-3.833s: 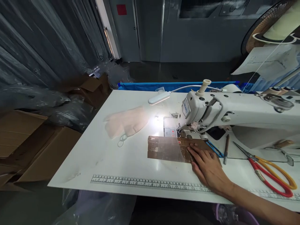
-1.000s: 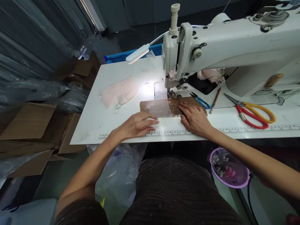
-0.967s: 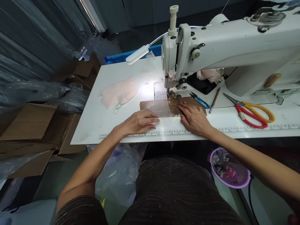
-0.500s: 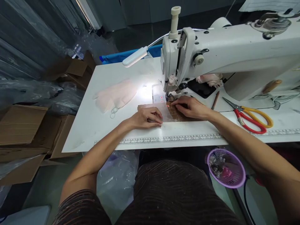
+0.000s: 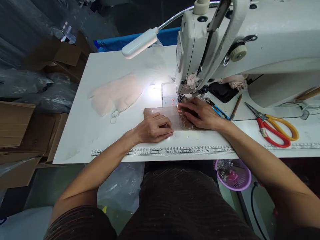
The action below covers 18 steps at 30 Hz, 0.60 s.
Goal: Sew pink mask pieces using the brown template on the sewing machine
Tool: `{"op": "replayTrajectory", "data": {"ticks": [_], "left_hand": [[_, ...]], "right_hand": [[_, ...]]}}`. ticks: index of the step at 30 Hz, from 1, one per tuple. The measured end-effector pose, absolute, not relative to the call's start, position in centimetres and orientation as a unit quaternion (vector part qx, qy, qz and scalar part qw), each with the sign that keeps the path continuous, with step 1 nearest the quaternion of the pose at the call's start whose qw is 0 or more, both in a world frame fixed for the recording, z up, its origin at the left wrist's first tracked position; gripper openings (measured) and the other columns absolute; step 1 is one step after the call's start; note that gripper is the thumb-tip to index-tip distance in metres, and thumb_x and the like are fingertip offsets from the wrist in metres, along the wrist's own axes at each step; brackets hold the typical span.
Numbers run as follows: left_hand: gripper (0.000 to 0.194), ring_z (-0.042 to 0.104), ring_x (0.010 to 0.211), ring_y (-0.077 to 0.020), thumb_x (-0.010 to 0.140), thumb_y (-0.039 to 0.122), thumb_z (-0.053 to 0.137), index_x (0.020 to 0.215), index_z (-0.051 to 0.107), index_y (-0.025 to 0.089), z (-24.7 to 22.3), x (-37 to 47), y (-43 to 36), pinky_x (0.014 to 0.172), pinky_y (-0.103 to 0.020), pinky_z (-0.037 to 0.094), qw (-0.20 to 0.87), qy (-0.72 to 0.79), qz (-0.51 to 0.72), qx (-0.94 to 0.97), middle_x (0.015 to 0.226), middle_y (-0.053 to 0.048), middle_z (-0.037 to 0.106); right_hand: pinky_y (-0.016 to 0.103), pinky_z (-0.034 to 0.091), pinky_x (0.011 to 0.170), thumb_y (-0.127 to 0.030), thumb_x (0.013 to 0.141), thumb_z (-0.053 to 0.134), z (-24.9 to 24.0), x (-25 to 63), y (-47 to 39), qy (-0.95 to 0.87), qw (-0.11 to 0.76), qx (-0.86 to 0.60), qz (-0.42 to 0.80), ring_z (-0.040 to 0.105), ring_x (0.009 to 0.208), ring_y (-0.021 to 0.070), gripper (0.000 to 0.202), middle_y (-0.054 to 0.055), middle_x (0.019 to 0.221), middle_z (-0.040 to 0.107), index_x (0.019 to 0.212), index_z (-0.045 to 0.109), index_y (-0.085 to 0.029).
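A brown card (image 5: 188,126) with sheer cloth (image 5: 176,122) over it lies mid-frame, just below the sewing machine (image 5: 188,55). The right hand (image 5: 202,114) rests on the card, thumb and fingers apart; the left hand (image 5: 154,128) curls at its left end, pinching or not I cannot tell.

Translucent plastic sheet (image 5: 176,119); smooth, glossy tabletop (image 5: 80,130)
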<state>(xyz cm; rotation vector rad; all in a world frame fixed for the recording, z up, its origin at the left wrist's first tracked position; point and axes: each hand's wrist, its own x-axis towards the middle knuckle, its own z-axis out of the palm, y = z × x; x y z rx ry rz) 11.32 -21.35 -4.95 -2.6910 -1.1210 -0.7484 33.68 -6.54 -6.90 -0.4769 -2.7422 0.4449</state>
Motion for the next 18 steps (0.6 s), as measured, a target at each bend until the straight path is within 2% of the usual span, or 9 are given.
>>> {"op": "replayTrajectory", "data": {"ticks": [3,6,9,12,18], "left_hand": [[0.01,0.065,0.071,-0.0136,0.089,0.019,0.062,0.08,0.067,0.017,-4.7,11.4,-21.4,0.063,-0.029,0.05,0.078,-0.362,-0.286,-0.884,0.09,-0.004,0.075],[0.013,0.069,0.075,-0.0148,0.088,0.018,0.061,0.076,0.066,0.017,-4.7,11.3,-21.5,0.065,-0.03,0.054,0.073,-0.36,-0.287,-0.885,0.093,-0.004,0.076],[0.013,0.069,0.076,-0.015,0.088,0.016,0.059,0.077,0.067,0.016,-4.9,11.4,-21.6,0.068,-0.031,0.056,0.047,-0.366,-0.272,-0.889,0.092,-0.005,0.077],[0.012,0.069,0.078,-0.0153,0.09,0.018,0.058,0.083,0.068,0.016,-5.2,11.4,-21.5,0.07,-0.031,0.057,0.026,-0.372,-0.269,-0.888,0.093,-0.006,0.077],[0.007,0.068,0.075,-0.014,0.09,0.017,0.063,0.086,0.069,0.017,-5.5,11.3,-21.2,0.065,-0.029,0.053,0.045,-0.362,-0.284,-0.887,0.092,-0.004,0.077]], "right_hand": [[0.039,0.047,0.085,-0.03,0.101,0.041,-7.0,34.2,-6.3,-0.953,0.172,-0.139,0.207,0.057,0.096,0.0239,0.04,0.011,0.108,0.061,0.135,0.062,-0.024],[0.042,0.046,0.086,-0.029,0.102,0.041,-7.0,34.2,-6.5,-0.962,0.182,-0.104,0.177,0.056,0.097,0.0236,0.038,0.009,0.111,0.06,0.132,0.065,-0.029],[0.044,0.045,0.081,-0.031,0.103,0.042,-6.7,33.9,-7.1,-0.975,0.163,-0.104,0.106,0.054,0.098,0.0263,0.037,0.01,0.115,0.058,0.133,0.063,-0.033],[0.046,0.045,0.08,-0.03,0.103,0.043,-6.5,33.6,-7.7,-0.981,0.132,-0.118,0.074,0.053,0.101,0.0289,0.037,0.013,0.116,0.057,0.134,0.062,-0.032],[0.047,0.046,0.083,-0.029,0.102,0.042,-6.3,33.9,-7.6,-0.971,0.15,-0.135,0.127,0.054,0.101,0.028,0.037,0.012,0.113,0.058,0.133,0.063,-0.028]]}}
